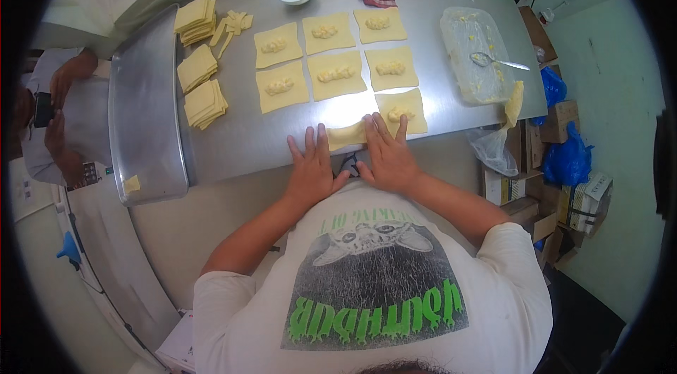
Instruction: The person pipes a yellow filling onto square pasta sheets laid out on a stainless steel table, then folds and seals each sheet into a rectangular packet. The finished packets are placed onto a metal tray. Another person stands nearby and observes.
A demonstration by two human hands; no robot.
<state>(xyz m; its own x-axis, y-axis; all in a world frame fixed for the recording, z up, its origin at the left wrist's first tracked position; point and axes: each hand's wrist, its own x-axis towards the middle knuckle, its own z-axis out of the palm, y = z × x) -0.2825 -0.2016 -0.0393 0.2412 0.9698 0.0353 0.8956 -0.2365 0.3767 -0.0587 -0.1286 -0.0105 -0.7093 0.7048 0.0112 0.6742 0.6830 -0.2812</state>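
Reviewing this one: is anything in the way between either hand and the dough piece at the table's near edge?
Nothing visible is. The left hand and right hand have their fingertips at either end of the dough piece. The nearest filled dough square lies to its right, not between.

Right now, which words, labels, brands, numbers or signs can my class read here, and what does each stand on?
I won't copy wording, only locate it.
White T-shirt: large green letters, readable; a fainter green line higher in the picture.
Carton at right: dark print, too small and blurred to read.
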